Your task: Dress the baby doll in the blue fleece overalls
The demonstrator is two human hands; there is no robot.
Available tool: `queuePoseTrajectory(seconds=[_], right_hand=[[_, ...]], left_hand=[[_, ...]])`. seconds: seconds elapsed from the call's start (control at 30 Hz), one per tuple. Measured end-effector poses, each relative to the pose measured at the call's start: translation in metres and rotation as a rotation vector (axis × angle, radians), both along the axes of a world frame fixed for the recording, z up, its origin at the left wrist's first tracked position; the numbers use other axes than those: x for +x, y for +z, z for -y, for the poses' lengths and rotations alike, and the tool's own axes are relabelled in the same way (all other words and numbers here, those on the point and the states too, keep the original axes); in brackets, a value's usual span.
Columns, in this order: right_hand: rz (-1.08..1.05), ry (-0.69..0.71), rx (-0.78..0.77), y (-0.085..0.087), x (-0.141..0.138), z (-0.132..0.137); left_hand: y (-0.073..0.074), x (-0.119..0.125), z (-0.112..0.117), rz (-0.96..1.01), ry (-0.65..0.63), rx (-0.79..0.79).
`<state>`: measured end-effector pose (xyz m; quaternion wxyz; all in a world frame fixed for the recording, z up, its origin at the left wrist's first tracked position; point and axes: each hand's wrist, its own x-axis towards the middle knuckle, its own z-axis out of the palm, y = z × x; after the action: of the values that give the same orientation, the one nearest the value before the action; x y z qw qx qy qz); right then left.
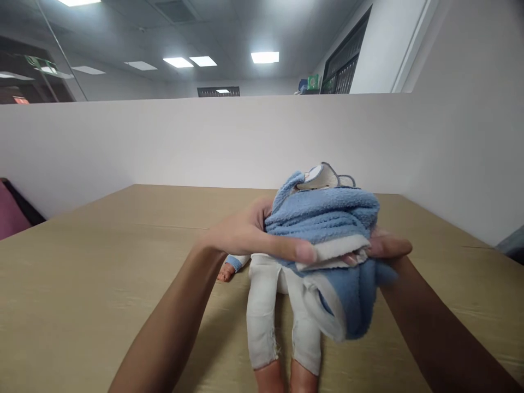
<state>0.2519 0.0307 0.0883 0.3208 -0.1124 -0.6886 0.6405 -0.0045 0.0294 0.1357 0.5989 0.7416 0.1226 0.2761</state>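
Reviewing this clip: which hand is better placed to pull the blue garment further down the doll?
Probably the left hand: its thumb lies over the blue garment hem, gripping it. The right hand is mostly hidden behind the cloth.

Both bare forearms reach forward from the bottom edge and converge toward the middle. The left hand (249,234) lies palm inward, its thumb stretched to the right and its fingers curled out of sight. The right hand (385,246) is mostly hidden, only fingertips showing, pinched closed.
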Motion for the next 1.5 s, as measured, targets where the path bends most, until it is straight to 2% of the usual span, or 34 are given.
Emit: queuePoseTrajectory(seconds=[0.13, 0.27, 0.37, 0.43, 0.5, 0.67, 0.77, 1.0, 1.27, 1.37, 1.5], right_hand=[[0.051, -0.084, 0.053, 0.009, -0.007, 0.021], [0.223, -0.183, 0.039, 0.007, -0.009, 0.056], [0.380, -0.398, -0.019, -0.006, -0.017, 0.088], [0.498, -0.581, -0.074, -0.017, -0.026, 0.108], [0.573, -0.695, -0.057, -0.025, -0.037, 0.123], [0.674, -0.738, 0.199, -0.041, -0.057, 0.133], [0.727, -0.768, 0.209, -0.055, -0.059, 0.131], [0.743, -0.773, 0.219, -0.083, -0.065, 0.132], [0.739, -0.843, 0.231, -0.102, -0.064, 0.109], [0.765, -0.871, 0.216, -0.098, -0.061, 0.100], [0.764, -0.802, 0.204, -0.073, -0.057, 0.106]], left_hand=[[-0.006, -0.004, 0.027, 0.042, -0.007, -0.057], [-0.037, -0.020, 0.063, 0.074, 0.132, -0.135], [-0.069, -0.027, 0.097, 0.057, 0.304, -0.211], [-0.091, -0.024, 0.119, 0.093, 0.437, -0.254], [-0.111, -0.017, 0.137, 0.092, 0.541, -0.310], [-0.147, 0.000, 0.159, 0.016, 0.910, -0.350], [-0.160, 0.005, 0.160, -0.041, 0.995, -0.301], [-0.178, 0.006, 0.155, -0.152, 0.970, -0.217], [-0.179, 0.001, 0.132, -0.242, 0.957, -0.063], [-0.175, -0.002, 0.125, -0.289, 0.971, -0.005], [-0.165, -0.010, 0.130, -0.354, 0.964, -0.047]])
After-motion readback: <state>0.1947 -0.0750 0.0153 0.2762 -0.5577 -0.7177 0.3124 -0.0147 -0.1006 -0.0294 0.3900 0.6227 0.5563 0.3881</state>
